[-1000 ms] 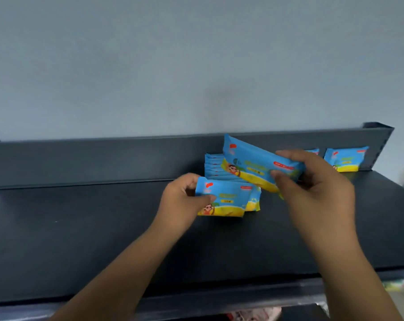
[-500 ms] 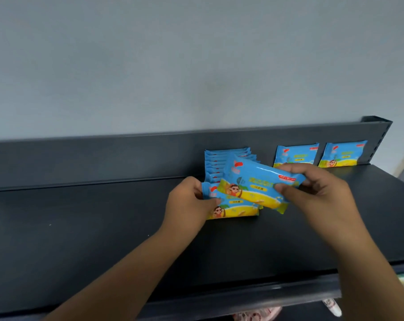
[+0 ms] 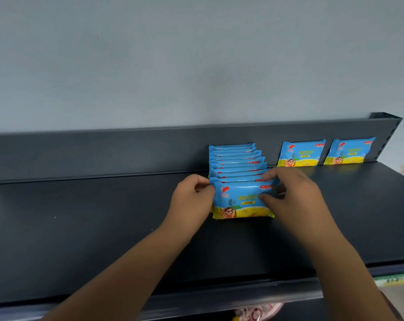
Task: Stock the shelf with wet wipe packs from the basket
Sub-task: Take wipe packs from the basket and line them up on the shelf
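The front pack point(image 3: 240, 201) stands upright on its long edge on the dark shelf point(image 3: 80, 223), its printed face towards the camera, pressed against the row point(image 3: 235, 163) of packs filed behind it. The right hand point(image 3: 291, 195) has its grip clamped on the pack's upper right corner, thumb on the face and fingers over the top edge. The left hand point(image 3: 191, 200) has its grip closed on the left seam, squaring the pack with the file.

Counting the top edges, the row holds about ten packs with this one included; the edges overlap, so the exact number is hard to fix. To the right, well apart from the row, two single packs point(image 3: 300, 154) lean side by side against the shelf's back rail point(image 3: 103, 151), each perhaps the start of its own row.

By my judgement the stocking is partly done: one row is well built, two more are barely begun, and the whole left stretch of shelf carries nothing. The basket is out of view, so what remains in it cannot be told. Some pinkish packaging point(image 3: 256, 312) shows below the shelf's front lip.
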